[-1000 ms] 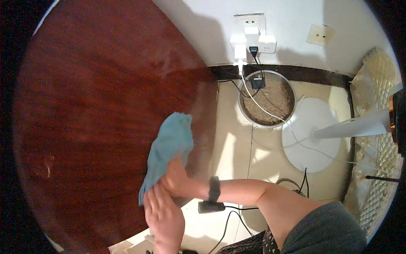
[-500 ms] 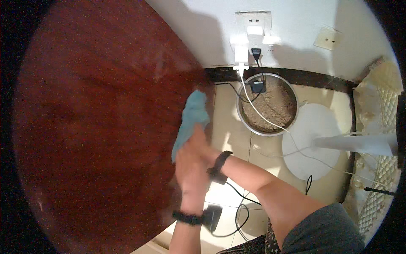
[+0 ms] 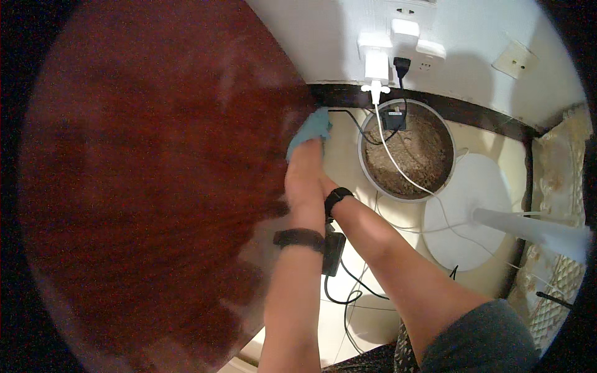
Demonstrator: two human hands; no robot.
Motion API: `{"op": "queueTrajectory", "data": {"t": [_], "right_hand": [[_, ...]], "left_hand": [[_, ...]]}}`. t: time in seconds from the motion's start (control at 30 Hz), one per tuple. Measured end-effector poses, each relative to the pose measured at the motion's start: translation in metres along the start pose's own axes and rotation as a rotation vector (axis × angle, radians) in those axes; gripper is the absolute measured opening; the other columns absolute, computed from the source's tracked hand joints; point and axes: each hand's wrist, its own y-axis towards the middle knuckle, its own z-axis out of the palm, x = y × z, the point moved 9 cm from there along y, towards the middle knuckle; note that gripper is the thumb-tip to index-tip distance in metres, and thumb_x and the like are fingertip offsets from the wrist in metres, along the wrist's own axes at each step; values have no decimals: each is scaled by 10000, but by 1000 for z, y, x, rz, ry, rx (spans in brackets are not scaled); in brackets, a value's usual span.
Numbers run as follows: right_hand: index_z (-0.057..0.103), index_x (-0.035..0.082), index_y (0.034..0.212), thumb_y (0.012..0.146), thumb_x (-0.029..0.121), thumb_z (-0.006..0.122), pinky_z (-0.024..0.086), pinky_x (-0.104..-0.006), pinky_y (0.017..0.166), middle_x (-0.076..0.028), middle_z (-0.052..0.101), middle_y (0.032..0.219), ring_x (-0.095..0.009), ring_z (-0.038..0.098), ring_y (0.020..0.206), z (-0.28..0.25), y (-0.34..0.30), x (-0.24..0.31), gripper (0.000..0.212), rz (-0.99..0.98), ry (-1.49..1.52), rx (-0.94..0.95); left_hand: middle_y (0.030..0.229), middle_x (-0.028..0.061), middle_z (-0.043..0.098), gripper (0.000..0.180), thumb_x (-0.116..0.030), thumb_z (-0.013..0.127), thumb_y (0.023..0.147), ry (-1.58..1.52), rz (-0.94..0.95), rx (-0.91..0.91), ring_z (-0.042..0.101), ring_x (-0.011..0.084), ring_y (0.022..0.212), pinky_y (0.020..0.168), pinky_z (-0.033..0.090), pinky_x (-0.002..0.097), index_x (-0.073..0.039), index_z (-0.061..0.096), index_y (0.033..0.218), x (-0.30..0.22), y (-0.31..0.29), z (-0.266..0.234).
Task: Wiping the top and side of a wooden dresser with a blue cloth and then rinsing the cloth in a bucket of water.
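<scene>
A light blue cloth [image 3: 312, 126] lies bunched at the right edge of the dark red-brown table [image 3: 161, 155], close to the wall corner. My left hand [image 3: 305, 166] is closed on the cloth and presses it against the tabletop edge, its fingertips covered by the folds. Against it, partly underneath, is my right hand [image 3: 326, 183]; its fingers are hidden from view. Each wrist wears a black band, and a black box [image 3: 334, 253] with a cable hangs by the left one.
Right of the table, a round metal pot [image 3: 449, 177] of brown granular material stands on the tiled floor. Beside it is a white round base [image 3: 460, 248] with a pole. Plugs and adapters [image 3: 376, 65] fill the wall outlet, and cables droop over the pot. Quilted fabric [image 3: 550, 267] hangs far right.
Both hands have pushed the cloth forward along the table's edge, toward the wall. My arms are stretched further out. The view has shifted slightly.
</scene>
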Motion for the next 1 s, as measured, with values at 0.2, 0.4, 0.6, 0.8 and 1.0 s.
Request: {"op": "queueTrajectory", "data": {"t": [0.2, 0.4, 0.6, 0.8, 1.0], "right_hand": [[506, 58, 1013, 890, 170, 387, 351, -360, 870, -89, 549, 920, -191, 516, 869, 22, -34, -16, 205, 98, 257, 77], [466, 45, 1089, 901, 199, 401, 348, -342, 894, -69, 542, 964, -184, 517, 886, 37, -100, 2, 252, 170, 582, 282], [426, 32, 1165, 911, 227, 415, 344, -324, 919, -49, 535, 1008, -176, 518, 903, 11, -156, 57, 320, 230, 1107, 596], [424, 85, 1192, 876, 307, 446, 236, -471, 986, -61, 485, 1133, -262, 443, 1054, -61, -208, 113, 387, 614, 1776, 742], [407, 102, 1225, 821, 386, 481, 188, -517, 1002, -73, 433, 1214, -298, 373, 1132, -74, -215, 145, 500, 311, 1127, 309]], "left_hand": [[1439, 41, 207, 534, -198, 303, 901, 188, 24, -110, 151, 190, 1334, 1085, 26, 353, -91, 138, 1397, -23, -14, 6], [1429, 44, 233, 525, -185, 307, 901, 147, 70, -97, 190, 191, 1323, 1083, 56, 355, -114, 149, 1397, -36, -52, 35], [1408, 56, 274, 544, -173, 357, 882, 16, 109, -45, 243, 194, 1302, 1076, 109, 340, -121, 172, 1391, -19, -83, 46], [1356, 69, 346, 548, -164, 402, 864, -23, 19, -114, 286, 194, 1275, 1064, 161, 328, -106, 212, 1375, 6, -153, 20], [1294, 117, 398, 551, -100, 494, 774, -212, -133, -310, 337, 229, 1230, 1044, 232, 351, 1, 338, 1292, 42, -262, 3]]}}
